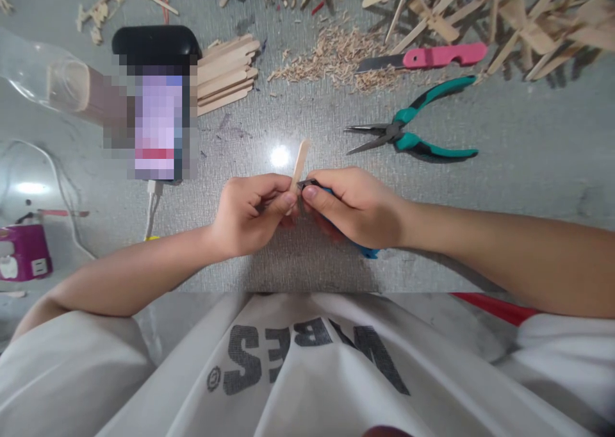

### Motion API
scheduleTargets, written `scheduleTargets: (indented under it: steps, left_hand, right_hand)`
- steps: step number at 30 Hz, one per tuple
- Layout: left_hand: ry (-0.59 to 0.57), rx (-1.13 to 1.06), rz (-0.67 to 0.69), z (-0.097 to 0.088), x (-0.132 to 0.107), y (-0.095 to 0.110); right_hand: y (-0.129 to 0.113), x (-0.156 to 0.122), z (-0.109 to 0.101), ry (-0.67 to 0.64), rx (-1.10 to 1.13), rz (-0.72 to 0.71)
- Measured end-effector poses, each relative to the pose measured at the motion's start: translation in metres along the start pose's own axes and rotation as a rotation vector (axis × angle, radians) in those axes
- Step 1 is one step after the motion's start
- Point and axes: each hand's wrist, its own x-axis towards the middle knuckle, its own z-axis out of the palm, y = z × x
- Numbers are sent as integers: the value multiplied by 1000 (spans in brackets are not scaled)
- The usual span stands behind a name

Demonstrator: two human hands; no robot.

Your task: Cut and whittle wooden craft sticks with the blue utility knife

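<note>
Thumb and fingers of my left hand (252, 214) pinch a slim wooden stick (300, 158), its rounded end poking out away from me and leaning a little rightward. My right hand (358, 206) is wrapped around a blue-handled cutter (328, 198), thumb pressed near the dark blade, whose tip meets the stick's right edge; I cannot tell whether it bites into the wood. Both hands are close together, just above the grey table (298, 267).

Beyond my right hand lie pliers (394, 131) with teal handles, jaws parted and pointing left. Farther off, a pink-handled knife (444, 56) rests with its blade among curled shavings (331, 56), and a jumble of sticks (528, 27) fills the far right corner. Beyond my left hand there is a neat stack of sticks (228, 75), beside a lit, blurred-out phone (156, 123) with a white cable (152, 190) plugged in. Farther left are a clear bottle (31, 78) and, nearer me, a purple box (22, 251).
</note>
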Motion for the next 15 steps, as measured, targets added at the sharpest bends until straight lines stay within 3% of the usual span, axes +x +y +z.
scheduleTargets:
  steps: [6, 15]
  left_hand:
    - [-6, -28, -56, 0, 1, -1]
    - [89, -71, -61, 8, -3, -5]
  right_hand:
    - [4, 1, 2, 25, -39, -34]
    - [6, 7, -2, -45, 118, 80]
